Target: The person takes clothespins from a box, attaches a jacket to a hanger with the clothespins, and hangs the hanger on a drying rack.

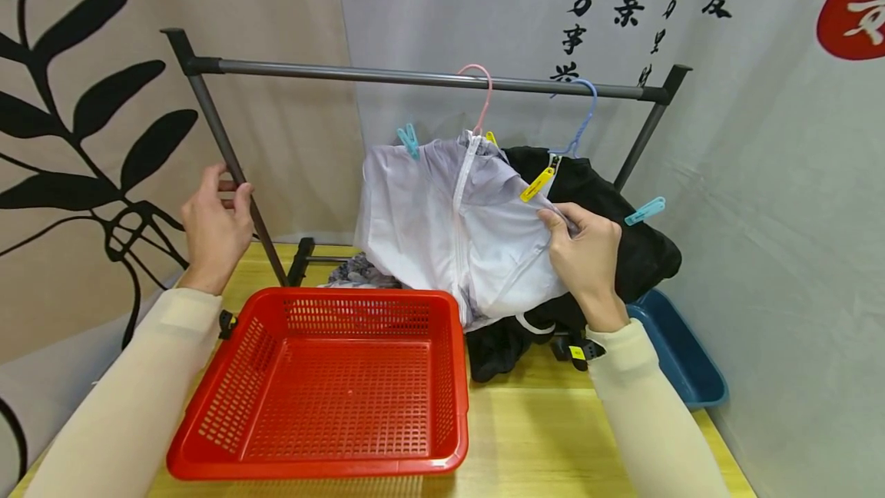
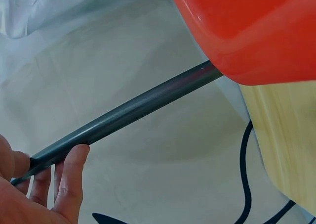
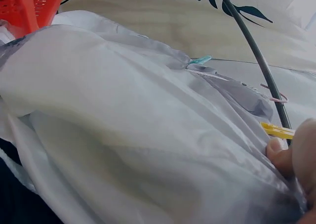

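Observation:
At the left, my left hand (image 1: 217,229) grips the dark metal side post (image 1: 266,240) of a clothes rack, fingers and thumb on opposite sides of the tube in the left wrist view. My right hand (image 1: 588,260) pinches the right shoulder edge of a pale grey-white zip jacket (image 1: 415,214). This jacket hangs from a pink hanger (image 1: 487,98) on the top bar (image 1: 346,74). A yellow clothespin (image 1: 536,184) clips it just above my right thumb, and a light-blue clothespin (image 1: 409,141) sits on its other shoulder. Behind it, a black garment (image 1: 643,260) hangs from a blue hanger (image 1: 586,117).
A red perforated basket (image 1: 459,406) stands on the wooden table (image 1: 525,436) in front of the rack. To the right is a blue basin (image 1: 691,360), partly covered by the right arm. Another light-blue clothespin (image 1: 646,210) holds the black garment. Grey patterned cloth (image 1: 362,273) lies behind the basket.

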Demonstrator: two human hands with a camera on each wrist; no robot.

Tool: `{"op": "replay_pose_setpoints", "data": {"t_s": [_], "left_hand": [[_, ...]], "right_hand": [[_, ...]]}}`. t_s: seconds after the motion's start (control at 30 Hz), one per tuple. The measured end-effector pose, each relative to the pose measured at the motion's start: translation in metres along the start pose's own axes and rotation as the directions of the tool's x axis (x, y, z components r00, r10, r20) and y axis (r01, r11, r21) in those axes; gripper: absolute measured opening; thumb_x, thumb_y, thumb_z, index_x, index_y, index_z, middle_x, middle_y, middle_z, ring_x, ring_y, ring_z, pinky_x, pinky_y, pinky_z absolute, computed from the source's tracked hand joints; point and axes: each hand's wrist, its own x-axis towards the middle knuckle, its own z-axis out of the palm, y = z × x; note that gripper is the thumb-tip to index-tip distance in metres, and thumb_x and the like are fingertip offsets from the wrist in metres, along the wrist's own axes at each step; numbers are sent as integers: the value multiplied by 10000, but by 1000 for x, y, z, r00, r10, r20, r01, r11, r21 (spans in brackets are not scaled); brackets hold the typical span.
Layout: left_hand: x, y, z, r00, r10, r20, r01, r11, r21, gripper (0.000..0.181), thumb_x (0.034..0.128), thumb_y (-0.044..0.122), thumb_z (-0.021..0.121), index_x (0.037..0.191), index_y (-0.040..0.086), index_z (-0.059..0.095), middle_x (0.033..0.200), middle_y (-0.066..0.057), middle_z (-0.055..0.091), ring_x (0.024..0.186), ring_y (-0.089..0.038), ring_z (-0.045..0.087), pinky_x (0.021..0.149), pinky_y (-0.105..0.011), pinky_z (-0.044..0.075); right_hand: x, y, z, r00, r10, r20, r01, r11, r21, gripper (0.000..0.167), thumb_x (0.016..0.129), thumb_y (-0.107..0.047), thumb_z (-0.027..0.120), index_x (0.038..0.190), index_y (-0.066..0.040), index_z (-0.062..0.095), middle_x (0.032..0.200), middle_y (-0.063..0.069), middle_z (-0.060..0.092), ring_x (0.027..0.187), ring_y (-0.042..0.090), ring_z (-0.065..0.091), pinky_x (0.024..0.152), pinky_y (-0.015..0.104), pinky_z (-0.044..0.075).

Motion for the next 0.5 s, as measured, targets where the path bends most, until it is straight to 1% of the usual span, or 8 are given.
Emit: {"op": "replay_pose_setpoints", "data": {"t_s": [0.07,0.13,0.2,0.23,0.3,0.4,0.47,0.5], "left_hand": [[0,0,0,1000,-3,-1,3,1000,5,492,1233,291,586,1686,102,540,1521,-254,752,1279,-484,792,1046,-631,646],[-1,0,0,1000,-3,-3,3,1000,7,487,1232,284,591,1680,99,546,1522,-247,754,1278,-469,798,1029,-578,648],[0,0,0,1000,-4,-3,4,1000,7,489,1231,289,592,1682,103,547,1522,-247,754,1273,-470,798,986,-474,640],[0,0,0,1000,-3,-2,3,1000,7,490,1231,291,593,1682,105,547,1524,-247,753,1273,-471,797,980,-455,639],[0,0,0,1000,-4,-1,4,1000,5,486,1230,295,596,1677,109,553,1526,-244,753,1269,-469,797,925,-330,581],[0,-1,0,1000,-5,-1,5,1000,4,480,1228,300,601,1669,112,560,1524,-239,756,1265,-466,798,885,-220,516],[0,-1,0,1000,-6,-3,6,1000,2,477,1227,299,604,1664,112,564,1519,-237,758,1261,-465,799,873,-202,491],[0,-2,0,1000,-6,-2,6,1000,3,479,1227,301,604,1665,113,563,1519,-237,758,1261,-464,799,896,-239,535]], "right_hand": [[-1,1,1,1000,1,10,-1,1000,-1,168,1082,-127,848,1067,36,886,1014,193,888,801,127,722,696,86,463],[-3,3,2,1000,3,19,-3,1000,-1,171,1083,-130,848,1072,36,885,1014,195,887,808,191,745,692,85,460],[-4,4,2,1000,5,26,-5,1000,-1,170,1082,-129,848,1079,38,884,1019,201,887,822,248,771,697,81,458],[-5,5,2,1000,7,28,-6,1000,-1,168,1081,-126,849,1083,38,884,1025,203,887,835,273,786,706,77,462],[-7,6,2,999,10,32,-10,1000,-1,168,1080,-128,850,1094,36,883,1043,206,888,869,320,814,725,70,470],[-8,6,2,999,14,41,-14,1000,-5,176,1083,-146,851,1109,26,883,1069,204,890,921,363,839,754,63,479],[-8,7,1,999,17,49,-16,1000,-10,186,1088,-164,851,1120,16,884,1085,198,892,950,372,849,773,60,484],[-9,7,1,998,17,53,-17,1000,-12,192,1090,-173,850,1125,12,885,1094,196,893,966,374,852,786,58,487]]}}
